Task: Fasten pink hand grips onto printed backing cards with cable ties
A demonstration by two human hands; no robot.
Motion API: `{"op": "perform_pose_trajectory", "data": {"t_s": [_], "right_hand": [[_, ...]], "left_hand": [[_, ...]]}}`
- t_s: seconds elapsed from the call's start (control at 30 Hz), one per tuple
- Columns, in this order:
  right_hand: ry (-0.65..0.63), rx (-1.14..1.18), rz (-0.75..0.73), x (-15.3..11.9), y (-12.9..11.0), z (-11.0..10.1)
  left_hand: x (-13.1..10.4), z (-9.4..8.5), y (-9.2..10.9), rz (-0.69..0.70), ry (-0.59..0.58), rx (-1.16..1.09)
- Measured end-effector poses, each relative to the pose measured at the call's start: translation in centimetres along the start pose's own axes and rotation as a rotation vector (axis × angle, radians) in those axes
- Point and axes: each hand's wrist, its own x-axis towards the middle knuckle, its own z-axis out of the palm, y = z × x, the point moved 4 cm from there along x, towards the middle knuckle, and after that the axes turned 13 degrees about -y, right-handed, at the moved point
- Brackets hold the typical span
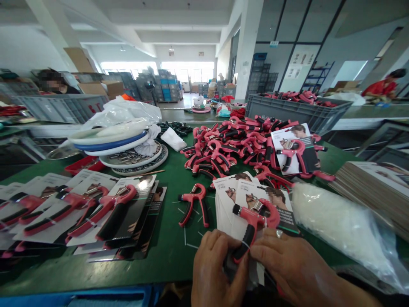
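At the table's near edge, my left hand (219,264) is closed on the handle of a pink and black hand grip strengthener (260,219), which lies against its printed card (281,209). My right hand (290,260) is also closed on the strengthener, its thumb and fingers at the lower handles. A thin white cable tie (245,244) loops around the black handle between my hands. My right fingertips are partly hidden. Under the card lies a stack of more cards (222,194). Left of it, a loose strengthener (194,204) rests among scattered white cable ties (191,245).
Strengtheners mounted on cards (111,204) overlap at left. A heap of loose strengtheners (223,145) fills the back middle. At right are a bag of white ties (338,217) and a card stack (367,187). Plates (105,143) stand back left, a grey crate (287,113) behind. Two other people work farther off.
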Motion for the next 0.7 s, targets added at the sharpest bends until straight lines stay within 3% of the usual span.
{"op": "perform_pose_trajectory", "data": {"t_s": [0.37, 0.47, 0.57, 0.63, 0.7], "right_hand": [[-0.128, -0.076, 0.079, 0.1, -1.1, -1.1], [-0.029, -0.038, 0.098, -0.9, -0.9, -1.4], [0.220, -0.049, 0.127, -3.0, 0.8, -1.3], [0.408, -0.001, 0.313, -4.6, 3.2, -1.0], [0.453, 0.161, 0.516, -5.6, 5.6, -0.3]], "left_hand": [[0.5, -0.5, 0.7, 0.005, -0.077, 0.057], [0.8, -0.5, 0.7, 0.023, -0.104, 0.080], [1.2, -0.4, 0.9, -0.005, -0.100, 0.124], [1.4, -0.2, 0.9, -0.054, -0.081, 0.155], [1.6, 0.0, 1.0, -0.093, -0.053, 0.163]]}}
